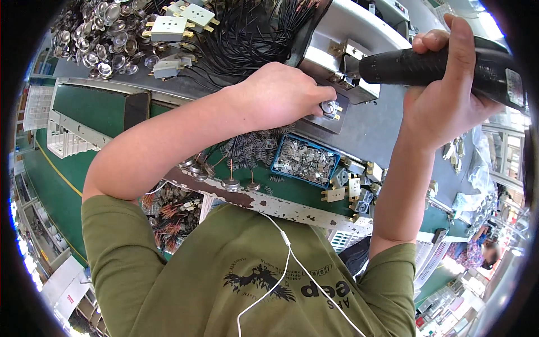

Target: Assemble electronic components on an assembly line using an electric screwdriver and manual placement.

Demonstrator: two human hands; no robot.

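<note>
My left hand (281,92) is closed around a small metal-and-white part with brass terminals (331,108). That part sits at a dark metal block (339,124) on the bench; my fingers hide much of it. My right hand (441,101) is wrapped round a thick black power screwdriver (410,66), held level with its tip pointing left. The tip reaches a bracket on a metal fixture (359,81) just beyond the block; whether it touches cannot be seen. Nearer to me lies a blue tray (278,163) of small metal pieces.
Round metal cups (106,36) are heaped at the far left, beside white blocks with brass terminals (168,27) and bundled black wires (247,42). Springs (252,149) lie left of the tray, finished-looking switch units (353,185) to its right. Another person (474,253) is far right.
</note>
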